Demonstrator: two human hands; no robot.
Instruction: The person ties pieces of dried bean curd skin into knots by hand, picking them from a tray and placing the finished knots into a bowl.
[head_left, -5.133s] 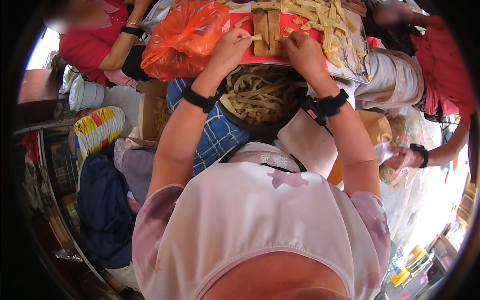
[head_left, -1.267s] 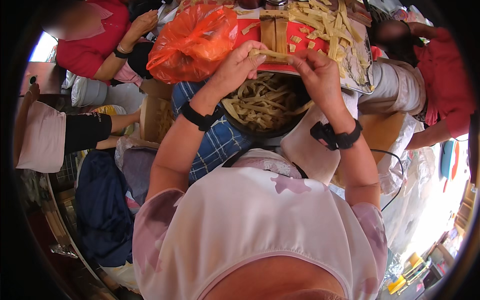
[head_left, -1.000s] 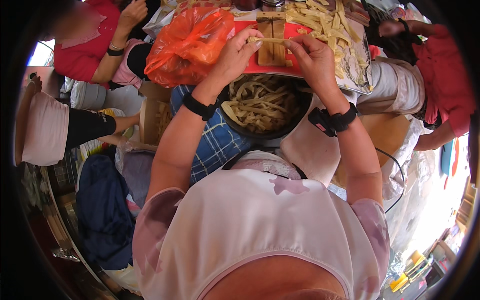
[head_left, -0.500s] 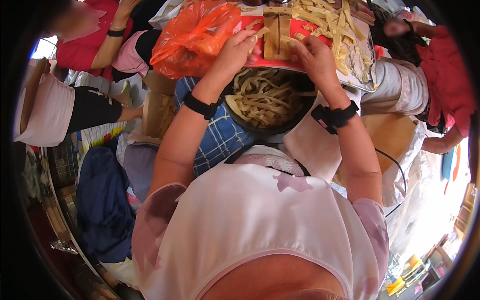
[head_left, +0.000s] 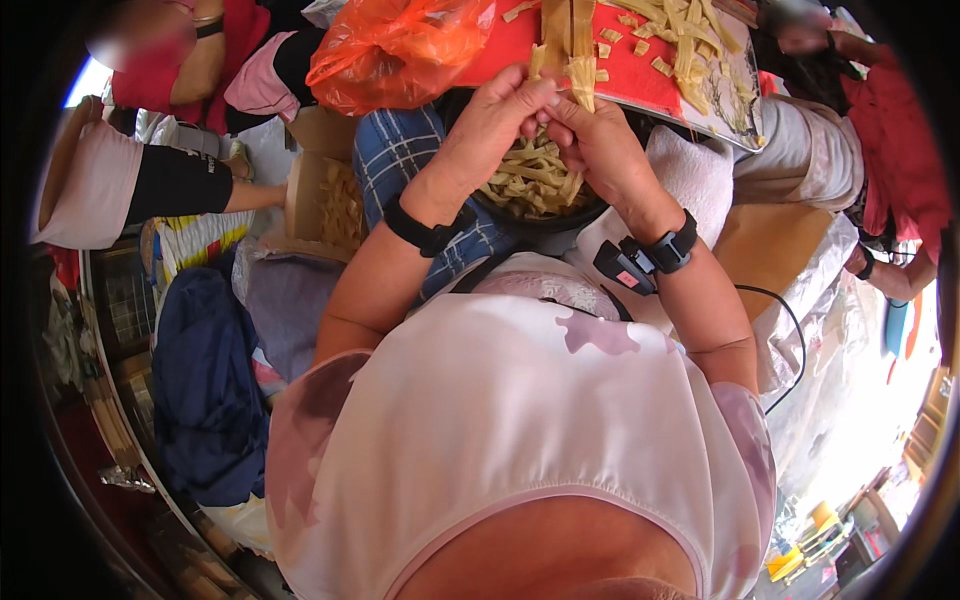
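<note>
My hands meet at the near edge of a red-topped board [head_left: 635, 85], fingertips pinched together. In my left hand [head_left: 500, 118] is a flat pale-yellow strip [head_left: 538, 60], its end standing up above the fingers. My right hand [head_left: 610, 140] is closed on another flat pale-yellow strip [head_left: 582, 82] that runs up along a wooden block [head_left: 556, 28] with a dark groove down its middle. Below my hands, a dark round basin [head_left: 545, 224] holds a heap of similar strips [head_left: 535, 178], partly hidden by my hands.
An orange-red plastic bag [head_left: 395, 55] lies left of the block. Loose strips and small cut pieces [head_left: 690, 45] cover the board's right side. A cardboard box [head_left: 305, 200] with more strips stands at left. People in red sit on both sides. A black cable [head_left: 800, 335] hangs at right.
Both hands have come together and nearer to me, from either side of the block to below it. The board and block now sit higher in view. A longer strip now shows at my right hand.
</note>
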